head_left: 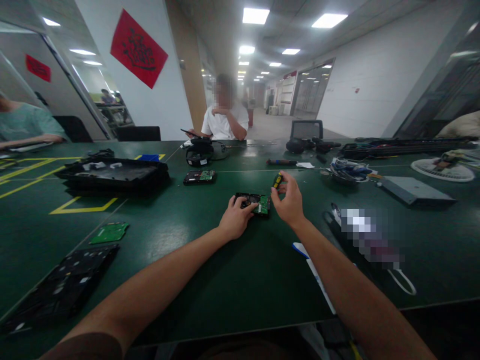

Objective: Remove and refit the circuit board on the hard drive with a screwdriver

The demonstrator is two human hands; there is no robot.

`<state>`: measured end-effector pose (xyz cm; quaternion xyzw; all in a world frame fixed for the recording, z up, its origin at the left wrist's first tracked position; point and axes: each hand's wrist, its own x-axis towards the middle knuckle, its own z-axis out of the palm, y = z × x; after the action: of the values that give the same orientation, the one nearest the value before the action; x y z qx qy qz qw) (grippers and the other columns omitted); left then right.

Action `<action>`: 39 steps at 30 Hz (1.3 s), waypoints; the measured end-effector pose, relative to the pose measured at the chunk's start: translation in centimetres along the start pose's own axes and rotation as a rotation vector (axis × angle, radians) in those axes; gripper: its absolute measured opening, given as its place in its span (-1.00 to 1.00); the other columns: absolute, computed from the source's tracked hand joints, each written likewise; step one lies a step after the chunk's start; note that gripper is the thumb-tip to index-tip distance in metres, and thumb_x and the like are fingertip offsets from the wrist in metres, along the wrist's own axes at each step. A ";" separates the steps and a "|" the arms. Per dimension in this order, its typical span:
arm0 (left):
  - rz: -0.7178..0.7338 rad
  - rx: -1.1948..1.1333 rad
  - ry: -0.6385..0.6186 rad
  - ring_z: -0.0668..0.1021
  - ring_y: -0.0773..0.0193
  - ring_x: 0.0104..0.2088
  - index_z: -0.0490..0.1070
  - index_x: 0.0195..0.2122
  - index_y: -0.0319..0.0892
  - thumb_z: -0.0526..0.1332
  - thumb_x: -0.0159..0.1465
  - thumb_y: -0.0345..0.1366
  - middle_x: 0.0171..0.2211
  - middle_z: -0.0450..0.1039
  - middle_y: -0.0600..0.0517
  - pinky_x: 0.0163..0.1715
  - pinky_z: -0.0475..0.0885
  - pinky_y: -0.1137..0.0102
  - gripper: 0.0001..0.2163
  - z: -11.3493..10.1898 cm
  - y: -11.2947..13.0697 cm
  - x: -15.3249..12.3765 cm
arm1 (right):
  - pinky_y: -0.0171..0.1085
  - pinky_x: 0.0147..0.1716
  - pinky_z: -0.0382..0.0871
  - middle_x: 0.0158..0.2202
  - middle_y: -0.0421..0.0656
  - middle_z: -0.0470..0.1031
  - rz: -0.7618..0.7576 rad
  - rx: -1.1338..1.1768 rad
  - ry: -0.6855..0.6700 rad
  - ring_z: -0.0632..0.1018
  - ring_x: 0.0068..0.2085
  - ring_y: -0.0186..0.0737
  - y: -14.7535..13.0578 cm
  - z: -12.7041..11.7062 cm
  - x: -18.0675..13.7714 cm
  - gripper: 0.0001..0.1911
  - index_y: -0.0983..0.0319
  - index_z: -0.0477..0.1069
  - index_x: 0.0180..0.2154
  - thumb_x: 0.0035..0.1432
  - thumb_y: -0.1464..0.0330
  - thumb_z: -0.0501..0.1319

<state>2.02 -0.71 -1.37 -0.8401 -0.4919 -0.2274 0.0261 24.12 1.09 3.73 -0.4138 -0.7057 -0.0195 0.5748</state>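
A hard drive (pixel 264 204) lies on the green table with its circuit board side up. My left hand (pixel 237 218) holds it at its left part, fingers and thumb over its top. Just to the right, my right hand (pixel 289 200) is raised above the table, closed around the yellow and black handle of a screwdriver (pixel 277 180). I cannot make out the screwdriver's shaft or tip. Beyond my left hand lies a second hard drive (pixel 199 177), also with a green board showing.
Black plastic trays (pixel 112 175) are stacked at the left, nearer a loose green circuit board (pixel 109 233) and a black panel (pixel 62 285). To the right are a cable bundle (pixel 348 170), a grey metal box (pixel 416 190) and a white fan-like disc (pixel 442 170). A person (pixel 225 117) sits opposite.
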 end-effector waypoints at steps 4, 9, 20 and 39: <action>0.011 0.005 0.000 0.21 -0.19 0.33 0.38 0.31 0.17 0.16 0.46 -0.21 0.25 0.22 -0.08 0.36 0.17 -0.16 -0.60 -0.1 0.1 0.0 | -0.05 -0.25 0.66 0.07 0.01 0.38 0.007 -0.006 0.010 0.56 -0.21 -0.13 0.0 -0.1 0.0 -0.38 0.09 0.16 0.31 0.28 0.30 0.26; 0.012 0.001 -0.013 0.19 -0.20 0.35 0.36 0.32 0.17 0.16 0.45 -0.23 0.27 0.21 -0.08 0.35 0.17 -0.18 -0.58 -0.1 0.0 0.1 | -0.05 -0.24 0.66 0.07 0.01 0.37 0.016 -0.006 -0.007 0.56 -0.22 -0.14 0.1 -0.1 0.0 -0.38 0.08 0.16 0.31 0.27 0.31 0.26; 0.081 0.007 -0.015 0.27 -0.10 0.31 0.37 0.32 0.09 0.12 0.47 -0.23 0.23 0.25 -0.10 0.41 0.08 -0.14 -0.59 -0.5 -0.1 0.3 | -0.08 -0.26 0.66 0.08 0.01 0.36 0.042 0.005 0.000 0.57 -0.24 -0.18 0.1 -0.2 0.1 -0.40 0.09 0.17 0.29 0.27 0.30 0.26; 0.061 -0.037 -0.046 0.10 -0.21 0.37 0.28 0.37 0.17 0.11 0.48 -0.10 0.30 0.12 -0.07 0.37 0.10 -0.19 -0.56 -0.1 -1.3 -0.2 | -0.09 -0.22 0.62 -0.02 -0.02 0.56 0.065 0.055 -0.086 0.62 -0.23 -0.14 0.8 0.0 1.1 -0.37 0.11 0.14 0.29 0.24 0.36 0.24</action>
<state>0.83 -0.22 -1.61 -0.8600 -0.4622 -0.2161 0.0062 24.58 2.25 4.23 -0.4210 -0.7161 0.0363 0.5555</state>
